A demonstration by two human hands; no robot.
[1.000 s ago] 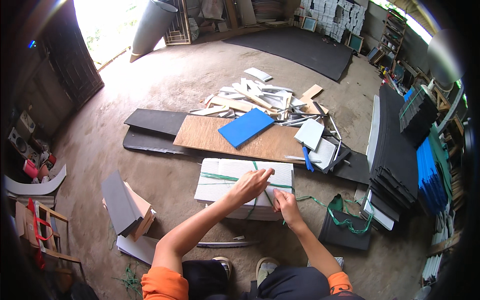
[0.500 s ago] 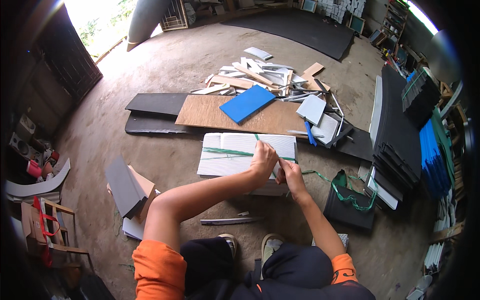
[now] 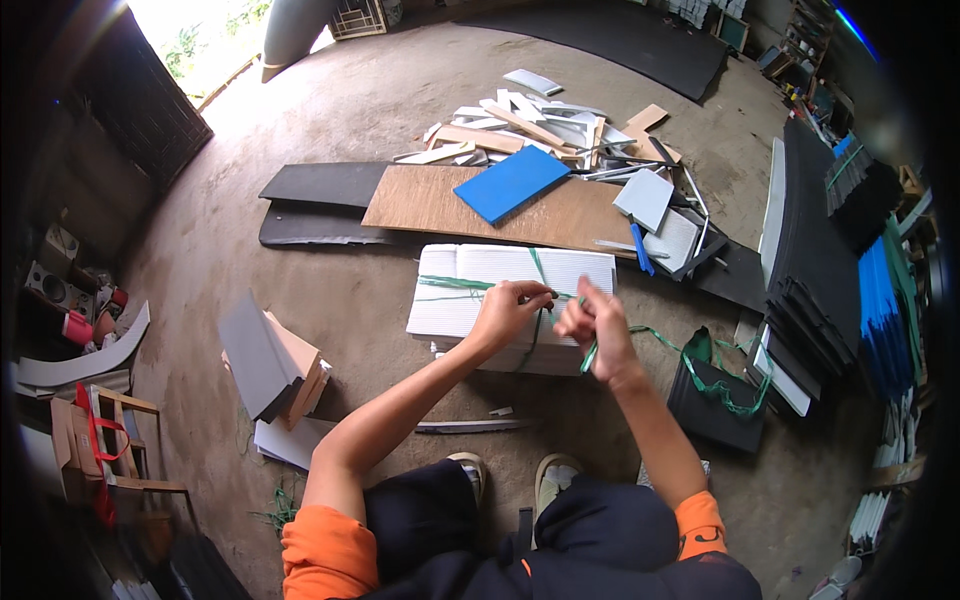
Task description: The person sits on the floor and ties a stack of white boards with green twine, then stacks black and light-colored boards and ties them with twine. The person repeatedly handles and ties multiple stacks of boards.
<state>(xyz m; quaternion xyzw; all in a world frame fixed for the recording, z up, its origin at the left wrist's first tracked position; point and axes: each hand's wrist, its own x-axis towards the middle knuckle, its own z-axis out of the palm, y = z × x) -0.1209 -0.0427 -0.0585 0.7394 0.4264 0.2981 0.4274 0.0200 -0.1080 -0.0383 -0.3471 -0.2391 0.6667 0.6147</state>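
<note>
Looking down on a bare, brown concrete floor, brightening toward an open doorway at upper left. Facing a block-shaped stack of white, finely ribbed sheets, sitting on the floor in front of the feet and just short of a long, grainy brown plywood board.

Pinching thin, glossy green plastic twine with the left hand, fingers bunched near the crossing of the strands on top of the stack. Clenching a length of the same twine in the right hand, with a short tail hanging below the fist; blurring too much there for telling the exact finger grip. Gripping so near the crossing probably for controlling tension, and wrapping the strands both ways presumably for stopping the sheets from sliding apart.

Trailing off to the right, loose and crinkled, over a flat black slab: more green twine, likely lying there for being within easy reach. Resting on the plywood: a smooth, rectangular bright-blue panel. Lying beyond: a jumbled heap of narrow white and tan offcuts, straight-edged and angular.
</note>
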